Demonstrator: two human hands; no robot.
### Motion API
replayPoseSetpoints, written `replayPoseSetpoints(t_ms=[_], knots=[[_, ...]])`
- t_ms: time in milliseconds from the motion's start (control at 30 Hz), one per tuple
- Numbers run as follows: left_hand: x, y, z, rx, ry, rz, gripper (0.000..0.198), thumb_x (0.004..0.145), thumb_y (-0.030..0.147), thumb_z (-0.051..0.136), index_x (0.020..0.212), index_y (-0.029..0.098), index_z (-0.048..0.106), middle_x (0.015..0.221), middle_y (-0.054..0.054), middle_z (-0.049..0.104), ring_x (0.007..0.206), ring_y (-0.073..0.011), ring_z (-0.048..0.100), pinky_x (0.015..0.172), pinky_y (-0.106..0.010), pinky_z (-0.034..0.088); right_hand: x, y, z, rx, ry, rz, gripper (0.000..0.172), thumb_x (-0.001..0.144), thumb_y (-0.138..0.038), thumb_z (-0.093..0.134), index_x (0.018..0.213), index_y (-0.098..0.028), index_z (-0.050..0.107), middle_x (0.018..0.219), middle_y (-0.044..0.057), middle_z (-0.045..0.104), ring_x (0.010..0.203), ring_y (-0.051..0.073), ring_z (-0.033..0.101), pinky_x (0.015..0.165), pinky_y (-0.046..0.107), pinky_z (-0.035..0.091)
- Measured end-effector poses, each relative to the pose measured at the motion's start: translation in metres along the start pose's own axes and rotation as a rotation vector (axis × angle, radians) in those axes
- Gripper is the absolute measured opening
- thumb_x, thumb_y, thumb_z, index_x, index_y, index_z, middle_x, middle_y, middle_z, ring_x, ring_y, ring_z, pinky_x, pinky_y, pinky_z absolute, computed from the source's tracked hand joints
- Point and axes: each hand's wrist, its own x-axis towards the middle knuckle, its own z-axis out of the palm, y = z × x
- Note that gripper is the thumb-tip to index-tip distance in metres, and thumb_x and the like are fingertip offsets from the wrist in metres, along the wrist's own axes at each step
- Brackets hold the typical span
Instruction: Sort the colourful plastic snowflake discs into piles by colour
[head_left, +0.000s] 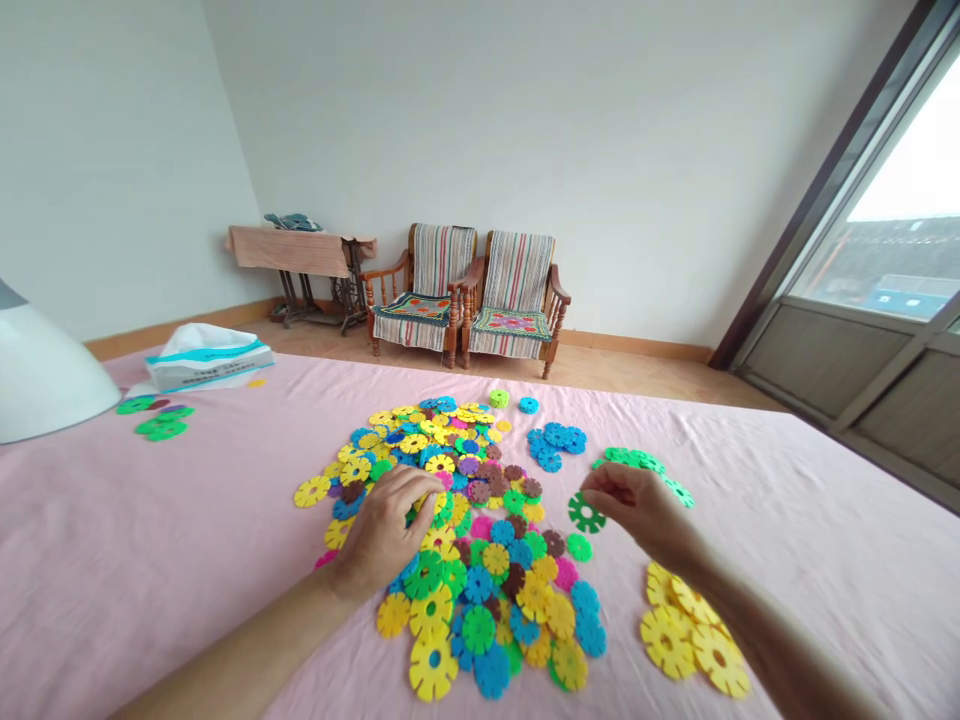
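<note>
Snowflake discs (480, 530) of coloured plastic lie in a wide, loose heap on the pink sheet (135, 600) of a bed, with yellow, blue, green, brown, pink and purple all mixed together. The left hand (382, 530) rests on the heap, fingers curled over the discs; its grip looks closed, though whether it holds a disc cannot be told. The right hand (637, 510) hangs at the right edge of the heap, its fingertips (592, 478) pinched together at the top rim of a green disc (586, 513). Whether that grip has the disc is also hard to tell.

Just beside the heap lie a cluster of blue discs (555, 445), a linked row of green discs (637, 460) and a group of yellow discs (686, 630). A few more green discs (154, 422) sit well off to the left, near a white packet with a teal band (206, 360). A white dome-shaped object (45, 370) intrudes at the left edge. Beyond the bed stand two striped wooden armchairs (480, 290) and a cloth-draped sewing-machine table (300, 250), with a window (900, 200) on the right.
</note>
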Motion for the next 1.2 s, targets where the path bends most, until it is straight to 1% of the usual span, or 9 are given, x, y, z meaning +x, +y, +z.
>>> replayPoseSetpoints(t_ms=[200,333,433,533,700,800,867,967,1200], knots=[[0.000,-0.001,0.001,0.000,0.009,-0.006,0.015,0.087,0.015,0.050,0.087,0.021,0.064,0.086,-0.003,0.068,0.084,-0.0181,0.062,0.078,-0.032,0.050,-0.046,0.045,-0.075,-0.120,-0.133,0.140,0.027,0.079,-0.044,0.057,0.066,-0.021,0.063,0.062,0.001,0.057,0.059,0.015,0.052,0.053,0.028,0.041],[0.000,0.001,0.001,0.002,0.006,-0.013,0.014,0.087,0.016,0.050,0.087,0.020,0.064,0.086,-0.003,0.068,0.085,-0.0183,0.062,0.078,-0.033,0.050,-0.055,0.067,-0.094,-0.257,-0.117,0.180,0.028,0.081,-0.044,0.054,0.061,-0.026,0.064,0.063,0.007,0.062,0.059,0.019,0.055,0.054,0.032,0.042],[0.001,0.002,0.001,0.003,0.016,-0.019,0.015,0.086,0.016,0.050,0.087,0.020,0.065,0.086,-0.003,0.068,0.085,-0.0184,0.063,0.077,-0.033,0.051,-0.050,0.053,-0.074,-0.338,0.024,0.093,0.027,0.082,-0.042,0.051,0.067,-0.027,0.067,0.070,0.009,0.067,0.064,0.021,0.059,0.059,0.036,0.046],[0.002,0.002,-0.001,-0.008,0.024,-0.030,0.017,0.086,0.015,0.049,0.086,0.020,0.065,0.085,-0.004,0.069,0.084,-0.0185,0.063,0.077,-0.032,0.051,-0.048,0.010,-0.027,-0.333,0.036,-0.051,0.020,0.084,-0.040,0.052,0.082,-0.025,0.066,0.078,0.005,0.067,0.071,0.020,0.061,0.064,0.036,0.049],[0.001,-0.006,-0.005,0.004,0.052,-0.091,0.017,0.086,0.016,0.049,0.087,0.020,0.065,0.087,-0.005,0.069,0.087,-0.0199,0.063,0.080,-0.034,0.051,-0.057,-0.062,0.067,-0.342,-0.284,-0.390,0.022,0.085,-0.024,0.056,0.106,-0.027,0.062,0.103,0.005,0.065,0.096,0.020,0.058,0.084,0.035,0.048],[0.000,-0.012,-0.005,0.015,0.064,-0.115,0.017,0.087,0.016,0.049,0.088,0.020,0.065,0.088,-0.004,0.068,0.088,-0.0201,0.062,0.082,-0.035,0.050,-0.058,-0.071,0.113,-0.445,-0.422,-0.651,0.028,0.084,-0.031,0.060,0.111,-0.027,0.061,0.119,0.005,0.063,0.106,0.024,0.055,0.088,0.038,0.045],[0.000,-0.013,-0.005,0.016,0.061,-0.124,0.017,0.087,0.016,0.048,0.089,0.020,0.065,0.088,-0.004,0.068,0.088,-0.0201,0.062,0.082,-0.035,0.050,-0.055,-0.069,0.132,-0.504,-0.427,-0.748,0.024,0.087,-0.032,0.056,0.110,-0.025,0.061,0.122,0.006,0.062,0.109,0.025,0.054,0.088,0.040,0.044],[-0.001,-0.012,-0.004,0.009,0.051,-0.124,0.018,0.087,0.015,0.048,0.088,0.020,0.066,0.088,-0.005,0.068,0.089,-0.0201,0.062,0.083,-0.035,0.050,-0.049,-0.065,0.136,-0.557,-0.374,-0.693,0.017,0.090,-0.025,0.052,0.103,-0.022,0.062,0.120,0.007,0.062,0.108,0.025,0.054,0.090,0.041,0.043],[0.000,-0.010,-0.005,0.007,0.033,-0.122,0.017,0.086,0.016,0.050,0.087,0.020,0.066,0.086,-0.004,0.069,0.087,-0.0198,0.063,0.080,-0.033,0.050,-0.036,-0.057,0.094,-0.493,-0.273,-0.368,0.025,0.084,-0.008,0.052,0.101,-0.023,0.063,0.102,0.005,0.063,0.097,0.022,0.055,0.083,0.037,0.046]])
